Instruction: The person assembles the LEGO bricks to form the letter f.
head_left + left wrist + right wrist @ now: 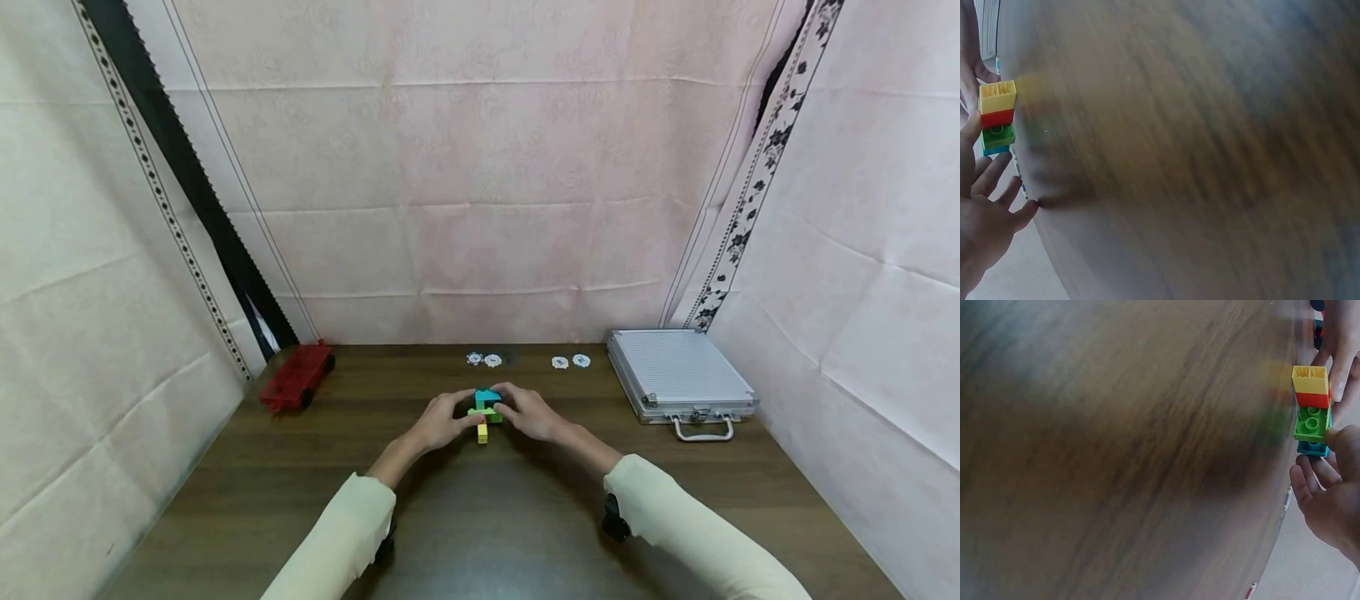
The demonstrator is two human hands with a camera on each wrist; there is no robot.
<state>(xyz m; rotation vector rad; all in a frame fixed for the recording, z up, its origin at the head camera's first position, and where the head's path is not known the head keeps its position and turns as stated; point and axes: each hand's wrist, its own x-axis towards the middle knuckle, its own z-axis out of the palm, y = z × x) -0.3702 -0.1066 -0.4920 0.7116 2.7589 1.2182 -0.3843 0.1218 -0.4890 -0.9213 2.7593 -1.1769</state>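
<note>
A small joined stack of toy building bricks is between my two hands, in the middle of the table. A yellow brick (482, 434) is nearest me, then a red brick (1313, 400), a green brick (1312, 424) with its hollow underside showing, and a blue brick (487, 395) farthest away. My left hand (442, 421) holds the stack from the left between thumb and fingers. From the other side, my right hand (531, 412) pinches it near the green and blue bricks. Fingers hide part of the stack. I cannot tell whether it touches the table.
On the wooden table (315, 500), a red toy wagon (298, 378) sits at the far left. A silver case (682, 375) lies at the right, handle towards me. Several poker chips (492, 361) lie along the back edge. Pale cloth (480, 208) hangs behind and on both sides.
</note>
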